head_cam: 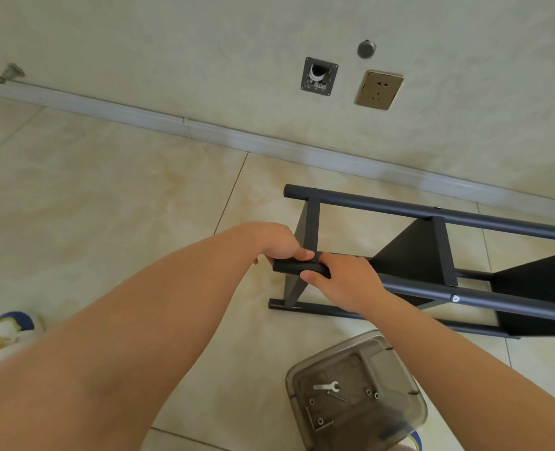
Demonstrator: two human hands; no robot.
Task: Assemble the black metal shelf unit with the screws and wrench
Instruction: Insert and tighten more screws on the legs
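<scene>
Gripping the near post point(302, 267) end with both hands, left point(281, 244) and right point(341, 278) curled round it; shelf point(432, 255) lies sideways on the floor. If I twist, it could tip onto the tray point(422, 405) holding wrench point(326, 386) and screws point(368, 392)

Arms: both bare from the hands up to the frame edge, no sleeves showing
Left hand point(277, 244): bare, no glove, no ring or watch to be seen
Right hand point(344, 281): bare, no glove, wrist unadorned
Left shoe point(7, 330): white trainer with blue trim at the toe and yellow-green laces or mesh
Right shoe point(414, 441): only a sliver shows, white with a blue and yellow edge
</scene>
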